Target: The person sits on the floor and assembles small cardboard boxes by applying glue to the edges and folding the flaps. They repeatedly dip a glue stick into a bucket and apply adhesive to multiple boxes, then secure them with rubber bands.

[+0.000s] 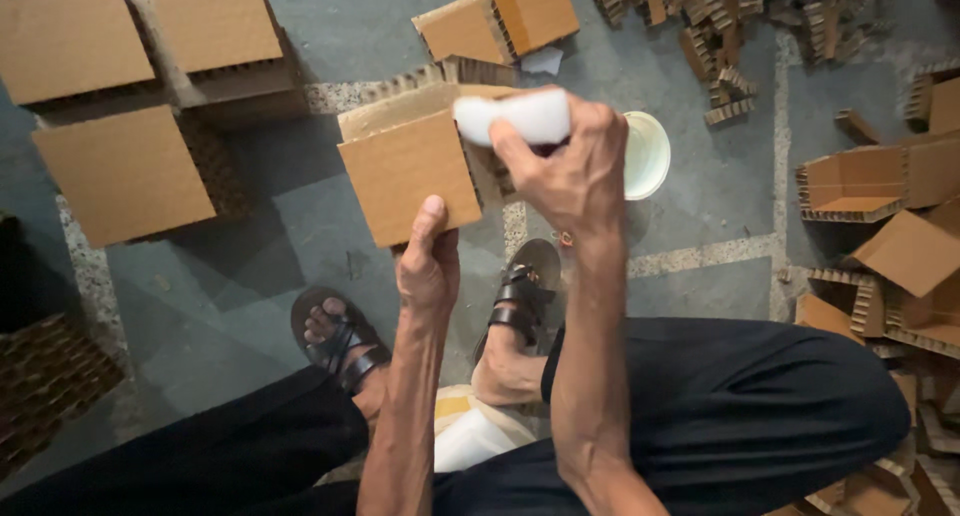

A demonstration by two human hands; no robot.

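My left hand (pixel 428 266) grips the lower edge of a square brown honeycomb cardboard piece (pixel 405 181), thumb pressed on its face, and holds it up in front of me. My right hand (pixel 570 161) is closed around a white sponge block (pixel 512 118), which rests against the top right corner of the cardboard piece. A white round bowl (pixel 650 156) stands on the floor just behind my right hand, partly hidden by it.
Stacks of square cardboard blocks (pixel 125 171) lie on the grey floor at the left. Loose cardboard strips and scraps (pixel 720 36) pile up at the top right, folded pieces (pixel 880 176) at the right. My sandalled feet (pixel 335 336) rest below.
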